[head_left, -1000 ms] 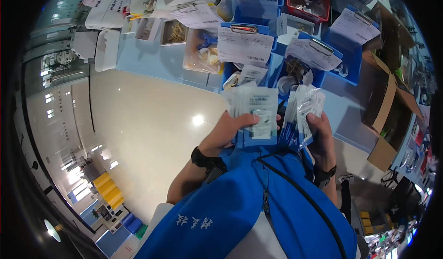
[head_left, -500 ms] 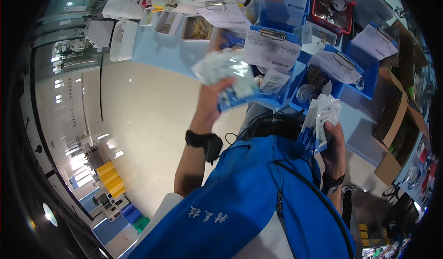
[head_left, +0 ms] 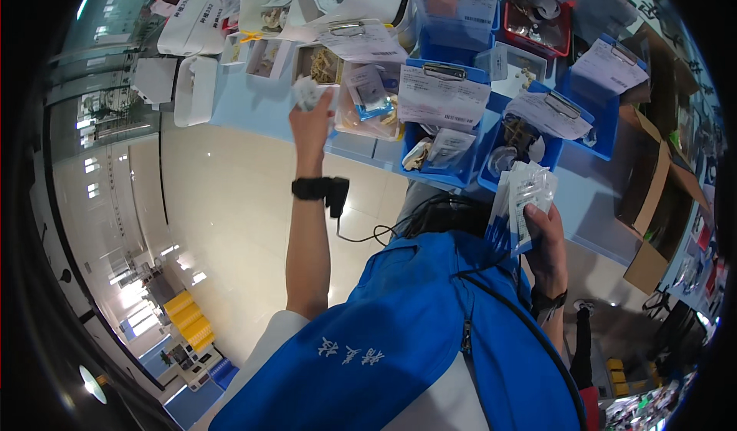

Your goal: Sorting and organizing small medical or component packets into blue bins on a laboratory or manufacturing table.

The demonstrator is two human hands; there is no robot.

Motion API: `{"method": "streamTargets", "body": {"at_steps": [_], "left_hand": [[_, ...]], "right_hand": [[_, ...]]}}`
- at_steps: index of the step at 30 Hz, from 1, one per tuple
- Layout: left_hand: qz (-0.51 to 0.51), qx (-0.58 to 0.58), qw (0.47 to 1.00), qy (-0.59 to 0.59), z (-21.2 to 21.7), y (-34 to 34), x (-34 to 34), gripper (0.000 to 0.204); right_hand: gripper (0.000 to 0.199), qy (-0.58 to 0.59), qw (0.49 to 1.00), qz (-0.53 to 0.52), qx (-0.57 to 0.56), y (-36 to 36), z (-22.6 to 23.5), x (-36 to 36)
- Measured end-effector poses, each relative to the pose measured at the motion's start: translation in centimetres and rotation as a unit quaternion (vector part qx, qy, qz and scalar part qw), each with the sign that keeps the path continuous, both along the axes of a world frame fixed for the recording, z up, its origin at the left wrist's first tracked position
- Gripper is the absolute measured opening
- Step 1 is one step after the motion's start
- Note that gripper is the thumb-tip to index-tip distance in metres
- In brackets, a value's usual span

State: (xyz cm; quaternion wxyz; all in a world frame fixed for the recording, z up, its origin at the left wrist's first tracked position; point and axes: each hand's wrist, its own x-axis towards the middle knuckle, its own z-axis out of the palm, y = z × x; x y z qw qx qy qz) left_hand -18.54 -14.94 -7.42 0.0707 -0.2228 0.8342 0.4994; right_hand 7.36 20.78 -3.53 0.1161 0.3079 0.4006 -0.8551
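While flat plastic sachets are clamped in the right hand, right of centre, a blurred packet is pinched in the left hand, upper left of centre; all judged light, pliable, slippery, best gripped by edges.

Bright indoor light | glare spots on floor | shadow on counter | packet in left hand blurred | curved edges, black corners
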Motion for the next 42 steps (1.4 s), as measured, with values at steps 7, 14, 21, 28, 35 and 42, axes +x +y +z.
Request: {"method": "streamTargets", "body": {"at_steps": [7,14,21,28,35,42], "left_hand": [[-0.112,0.633,0.750,-0.156,8.2,7.2,8.3,0.066],[-0.220,0.564,0.768,-0.208,11.7,14.4,13.6,0.073],[-0.213,0.524,0.791,-0.233,10.9,15.5,15.8,0.065],[-0.179,0.466,0.832,-0.242,10.7,16.6,17.0,0.053],[-0.304,0.321,0.883,-0.158,9.0,16.8,18.2,0.053],[-0.327,0.282,0.890,-0.147,7.7,17.9,18.5,0.051]], "right_hand": [[0.060,0.005,1.000,-0.009,-0.021,0.8,-0.9,-0.5],[0.069,0.064,0.997,-0.024,-0.024,2.3,2.8,-1.3],[0.072,0.082,0.996,-0.026,-0.015,4.2,3.2,-0.1],[0.070,0.083,0.995,0.008,-0.063,4.6,2.7,0.7],[0.062,-0.007,0.991,0.012,-0.134,3.6,-0.7,3.1],[0.057,0.002,0.992,0.017,-0.122,3.5,-1.0,2.7]]}}
